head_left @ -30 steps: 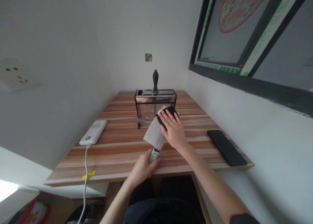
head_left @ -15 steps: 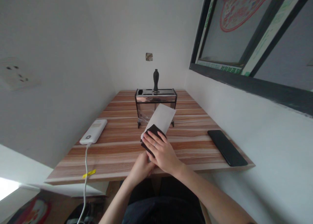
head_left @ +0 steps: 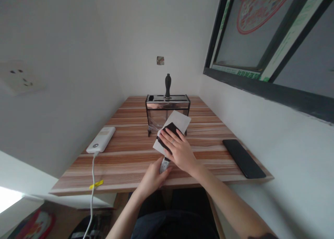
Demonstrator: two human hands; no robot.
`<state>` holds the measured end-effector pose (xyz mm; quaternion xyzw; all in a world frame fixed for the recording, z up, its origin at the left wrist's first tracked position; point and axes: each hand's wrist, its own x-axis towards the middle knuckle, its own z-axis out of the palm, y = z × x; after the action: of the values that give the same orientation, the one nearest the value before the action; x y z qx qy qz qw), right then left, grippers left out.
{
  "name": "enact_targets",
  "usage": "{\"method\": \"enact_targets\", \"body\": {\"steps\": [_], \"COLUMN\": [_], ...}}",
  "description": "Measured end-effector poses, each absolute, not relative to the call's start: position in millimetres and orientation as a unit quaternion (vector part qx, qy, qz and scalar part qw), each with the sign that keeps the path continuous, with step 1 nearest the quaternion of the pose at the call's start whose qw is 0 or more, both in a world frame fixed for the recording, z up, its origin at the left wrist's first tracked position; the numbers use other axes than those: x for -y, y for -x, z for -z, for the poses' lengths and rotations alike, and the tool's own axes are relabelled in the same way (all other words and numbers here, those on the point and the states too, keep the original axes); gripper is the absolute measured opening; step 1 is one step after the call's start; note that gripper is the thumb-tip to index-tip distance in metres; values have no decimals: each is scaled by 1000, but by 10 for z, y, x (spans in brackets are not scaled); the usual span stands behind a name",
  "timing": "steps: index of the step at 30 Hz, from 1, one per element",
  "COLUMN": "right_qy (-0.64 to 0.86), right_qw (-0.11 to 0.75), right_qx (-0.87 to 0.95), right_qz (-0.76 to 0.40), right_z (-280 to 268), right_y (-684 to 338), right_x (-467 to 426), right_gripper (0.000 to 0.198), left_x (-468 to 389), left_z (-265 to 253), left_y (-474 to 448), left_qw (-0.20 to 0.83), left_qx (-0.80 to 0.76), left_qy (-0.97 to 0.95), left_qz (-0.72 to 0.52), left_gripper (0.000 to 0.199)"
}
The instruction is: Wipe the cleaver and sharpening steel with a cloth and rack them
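My left hand (head_left: 153, 174) is closed round the silvery handle of a cleaver (head_left: 180, 119), near the table's front edge. The cleaver's broad, pale blade points away and to the right, above the wooden table. My right hand (head_left: 181, 153) presses a folded black cloth (head_left: 172, 128) onto the blade, fingers stretched out together over it. The cloth and fingers hide the middle of the blade. Just beyond stands a knife holder (head_left: 168, 105) with a shiny top and see-through sides. A black handle (head_left: 168, 85) sticks up from its top.
A white power bank (head_left: 101, 139) with a white cable (head_left: 92, 186) lies on the left of the table (head_left: 125, 162); yellow tape (head_left: 96, 184) is at the front edge. A black phone (head_left: 244, 159) lies on the right. Walls close in both sides, with a dark-framed window (head_left: 240, 75) at right.
My right hand has slid the black cloth forward and right along the blade, baring the part near the handle. More of the handle shows in my left hand.
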<state>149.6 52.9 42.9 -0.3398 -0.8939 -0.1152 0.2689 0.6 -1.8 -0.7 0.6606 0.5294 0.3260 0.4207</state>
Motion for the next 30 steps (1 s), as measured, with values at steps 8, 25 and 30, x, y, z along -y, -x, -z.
{"method": "enact_targets", "body": {"steps": [8, 25, 30], "right_qy": [420, 454, 412], "right_qw": [302, 306, 303], "right_qx": [843, 824, 850], "right_qz": [145, 150, 125], "right_z": [-600, -568, -439], "right_y": [-1636, -1591, -1483], "right_x": [-882, -849, -581], "right_gripper": [48, 48, 48], "left_x": [23, 41, 32], "left_z": [1, -41, -40], "left_y": [16, 20, 10], "left_qw": [405, 433, 437], "left_qx": [-525, -517, -518], "left_qy": [-682, -678, -673], "left_qz": [-307, -294, -296], "left_gripper": [20, 19, 19]}}
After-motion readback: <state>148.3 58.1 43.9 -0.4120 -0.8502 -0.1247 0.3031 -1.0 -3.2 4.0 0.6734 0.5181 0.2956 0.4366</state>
